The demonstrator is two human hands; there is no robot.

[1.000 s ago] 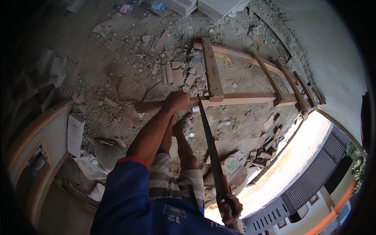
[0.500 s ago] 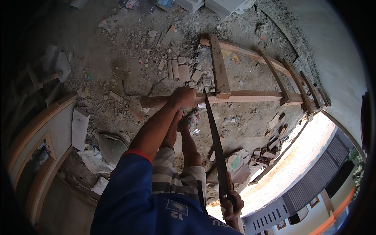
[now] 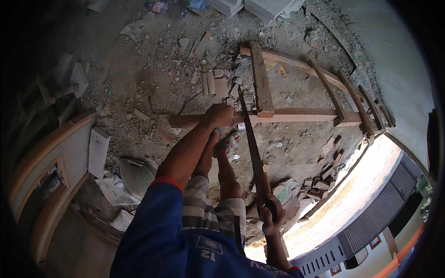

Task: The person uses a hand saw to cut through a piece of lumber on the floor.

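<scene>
While bracing the long wooden rail point(image 3: 296, 116) of a ladder-like frame point(image 3: 324, 88) on rubble-strewn ground point(image 3: 153, 83): left hand point(image 3: 220, 115) clamped around rail, right hand point(image 3: 269, 217) fisted on handsaw point(image 3: 252, 148), blade laid across rail. Sawing step apparently underway; steady strokes called for next.

A dusty concrete floor point(image 3: 139, 88) strewn with rubble, brick pieces point(image 3: 215, 83), a grey block point(image 3: 98, 152), and a wooden ladder-like frame point(image 3: 296, 113) lying flat.

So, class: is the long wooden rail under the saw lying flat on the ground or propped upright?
Lying flat. The wooden rail runs along the rubble-strewn ground, the left hand pressing on it, while the right hand holds the saw across it.
</scene>
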